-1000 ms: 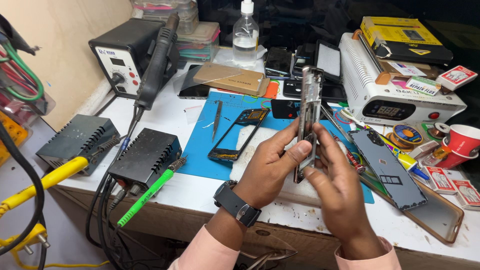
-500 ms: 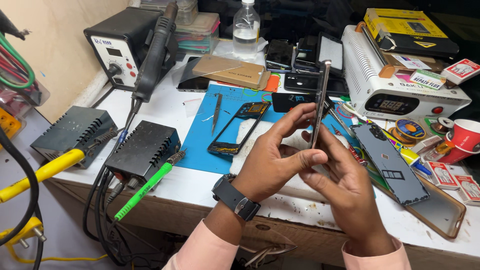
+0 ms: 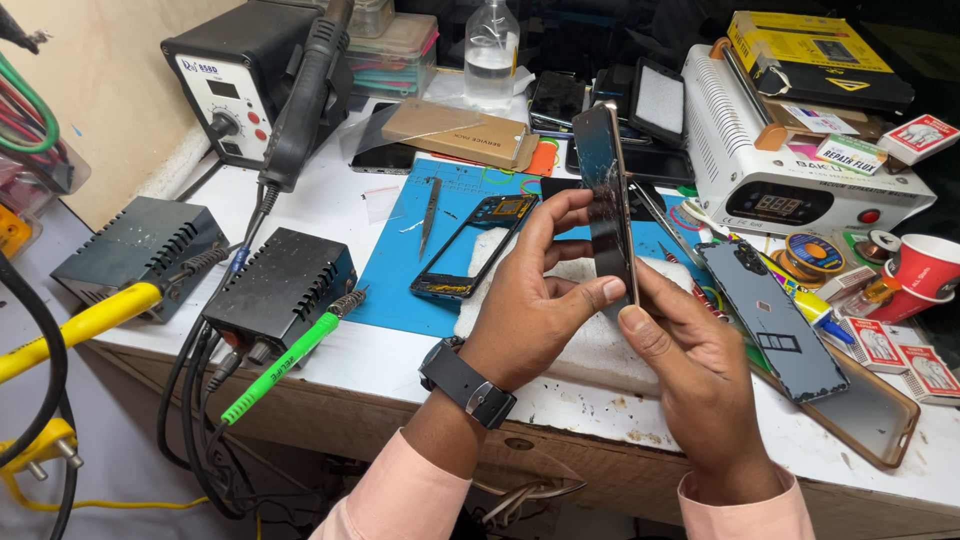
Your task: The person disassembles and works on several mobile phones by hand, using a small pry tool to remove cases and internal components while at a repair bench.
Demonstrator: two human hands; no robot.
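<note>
Item: cracked phone, dark, held upright on its long edge above the bench centre, its lower end pinched between both hands, its top pointing toward 12 o'clock

Left hand: fingers curled around the phone's left face, thumb pressed on its lower edge; a black wristwatch on the wrist, pink sleeve below

Right hand: at 4 o'clock of the phone, thumb laid against the lower right edge, other fingers folded narrow beneath; whether they touch the back cannot be told

Under the hands: white foam pad, lying partly on a blue work mat

On the mat, at 9 o'clock of the phone: an empty phone frame and a pair of tweezers, well apart from the hands

At 3 o'clock: a blue-grey back cover lying flat, with a clear phone case just beyond at 4 o'clock

At 2 o'clock: white machine with a digital display; a red cup near its right end

At 10 o'clock: hot-air rework station with its handpiece standing in front

At 8 o'clock: two black finned boxes, a green-handled soldering iron leaning from the nearer one

At 12 o'clock: clear plastic bottle
</note>
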